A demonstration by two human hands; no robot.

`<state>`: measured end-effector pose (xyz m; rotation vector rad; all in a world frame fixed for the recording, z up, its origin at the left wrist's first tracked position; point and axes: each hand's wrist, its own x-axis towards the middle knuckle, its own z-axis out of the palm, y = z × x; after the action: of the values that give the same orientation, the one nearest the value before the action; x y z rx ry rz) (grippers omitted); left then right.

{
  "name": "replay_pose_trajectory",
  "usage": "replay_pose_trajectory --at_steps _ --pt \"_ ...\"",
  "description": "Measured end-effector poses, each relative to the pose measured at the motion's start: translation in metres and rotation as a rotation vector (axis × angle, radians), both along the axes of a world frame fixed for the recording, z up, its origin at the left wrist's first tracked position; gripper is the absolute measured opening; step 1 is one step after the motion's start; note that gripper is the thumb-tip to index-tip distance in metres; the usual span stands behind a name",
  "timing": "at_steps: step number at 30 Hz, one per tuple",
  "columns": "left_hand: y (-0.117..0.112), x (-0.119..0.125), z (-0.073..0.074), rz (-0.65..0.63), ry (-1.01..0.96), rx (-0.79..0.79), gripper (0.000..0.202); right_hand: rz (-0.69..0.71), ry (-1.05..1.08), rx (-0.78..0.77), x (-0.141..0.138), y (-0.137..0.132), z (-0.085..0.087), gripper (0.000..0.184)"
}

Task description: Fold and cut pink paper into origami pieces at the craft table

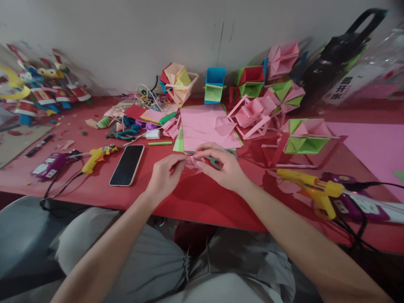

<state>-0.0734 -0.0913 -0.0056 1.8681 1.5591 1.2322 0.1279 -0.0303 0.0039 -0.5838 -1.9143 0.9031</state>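
Observation:
Between my fingertips is a small folded piece of pink paper, partly hidden by the fingers. My left hand pinches its left side. From the right, my right hand grips the same piece with thumb and forefinger. Grey-handled scissors lie on the red tabletop just behind my right hand, their blades mostly covered. Past the hands rests a stack of pink paper sheets, with green sheets showing at its edges.
A phone and a yellow glue gun lie left; another glue gun lies right. Folded paper wheels on stands line the back right. Paper scraps and tools are heaped back left. A dark bottle leans at the wall.

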Motion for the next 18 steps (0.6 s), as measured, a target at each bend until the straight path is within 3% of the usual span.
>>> replay_pose_trajectory --at_steps 8,18 --pt "0.0010 -0.0032 -0.0012 0.009 -0.025 -0.003 0.019 -0.040 -0.025 0.044 0.0010 0.0022 -0.0025 0.009" --pt "-0.0005 -0.0016 0.0022 -0.034 0.056 -0.008 0.018 -0.065 -0.036 0.235 0.0006 0.0041 -0.0033 0.003"
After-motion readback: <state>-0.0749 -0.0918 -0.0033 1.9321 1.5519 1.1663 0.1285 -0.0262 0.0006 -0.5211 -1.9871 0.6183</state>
